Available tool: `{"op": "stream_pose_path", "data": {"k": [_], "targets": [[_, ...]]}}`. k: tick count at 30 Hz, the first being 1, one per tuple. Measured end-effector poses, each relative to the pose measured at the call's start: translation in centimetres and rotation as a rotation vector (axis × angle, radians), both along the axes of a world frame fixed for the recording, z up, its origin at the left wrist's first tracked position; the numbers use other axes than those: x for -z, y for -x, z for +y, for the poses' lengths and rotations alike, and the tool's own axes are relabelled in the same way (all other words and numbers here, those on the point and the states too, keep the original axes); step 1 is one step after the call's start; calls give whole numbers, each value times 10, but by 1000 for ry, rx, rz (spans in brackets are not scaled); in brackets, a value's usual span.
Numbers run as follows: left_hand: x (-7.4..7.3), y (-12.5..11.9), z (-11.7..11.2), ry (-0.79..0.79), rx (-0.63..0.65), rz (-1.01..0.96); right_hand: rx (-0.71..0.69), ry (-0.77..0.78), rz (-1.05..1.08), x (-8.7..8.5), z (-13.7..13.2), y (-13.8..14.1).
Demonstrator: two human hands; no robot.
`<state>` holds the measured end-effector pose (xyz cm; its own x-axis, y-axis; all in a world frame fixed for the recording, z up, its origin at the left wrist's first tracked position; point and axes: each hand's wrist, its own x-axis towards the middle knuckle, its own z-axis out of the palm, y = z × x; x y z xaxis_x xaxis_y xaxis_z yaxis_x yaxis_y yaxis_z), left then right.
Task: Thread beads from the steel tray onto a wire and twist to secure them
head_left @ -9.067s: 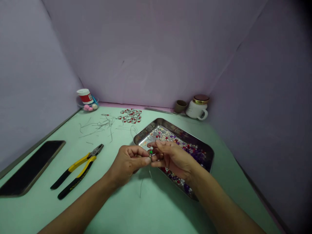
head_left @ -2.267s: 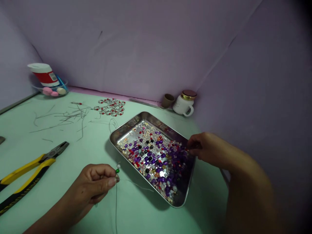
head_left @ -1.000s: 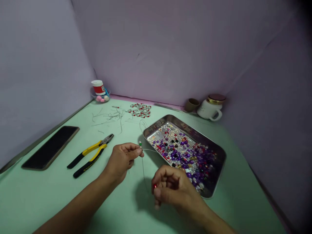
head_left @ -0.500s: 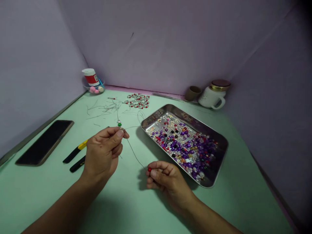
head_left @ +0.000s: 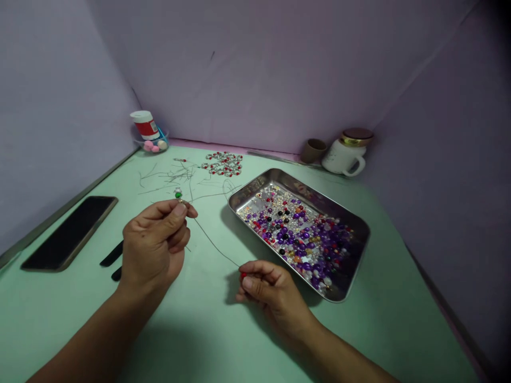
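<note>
My left hand [head_left: 155, 239] is closed in a pinch on a thin wire [head_left: 215, 247]. A green bead [head_left: 178, 195] and a clear bead [head_left: 178, 190] stick up just above its fingertips. From there the wire slopes down to my right hand [head_left: 271, 292], whose thumb and fingers pinch a red bead [head_left: 243, 275] at the wire's end. Whether the wire passes through this bead is hidden by the fingers. Beside my right hand stands a metal tray [head_left: 347, 213] of loose purple, red, clear, black and gold beads.
Wire scraps [head_left: 175, 174] and a red-and-clear beaded chain [head_left: 222, 164] lie at the back. Left are a phone [head_left: 69, 232] and black tool handles [head_left: 112, 255], partly behind my left hand. A brown cup [head_left: 313, 151], lidded mug [head_left: 343, 158] and red-white bottle [head_left: 146, 128] stand by the wall.
My left hand has moved left and slightly up with the beaded wire, now covering the yellow part of the tool handle. My right hand keeps its pinch on the red bead, which shows less.
</note>
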<state>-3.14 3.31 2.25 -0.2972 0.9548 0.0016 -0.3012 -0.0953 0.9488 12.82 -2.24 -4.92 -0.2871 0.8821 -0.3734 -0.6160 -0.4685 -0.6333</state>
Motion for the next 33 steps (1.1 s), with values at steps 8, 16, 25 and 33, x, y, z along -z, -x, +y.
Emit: {"op": "stream_pose_path", "data": {"k": [8,16,25,33], "targets": [[0,0,-2,-6,11,-5,30,15,-27,5,0,4],[2,-2,-3,15,42,-19,53,55,-5,0,1,7],[6,-4,-4,-41,36,22,31,87,9,-3,1,4],[7,-2,-8,-122,32,108,47,71,2,-3,2,5]]}}
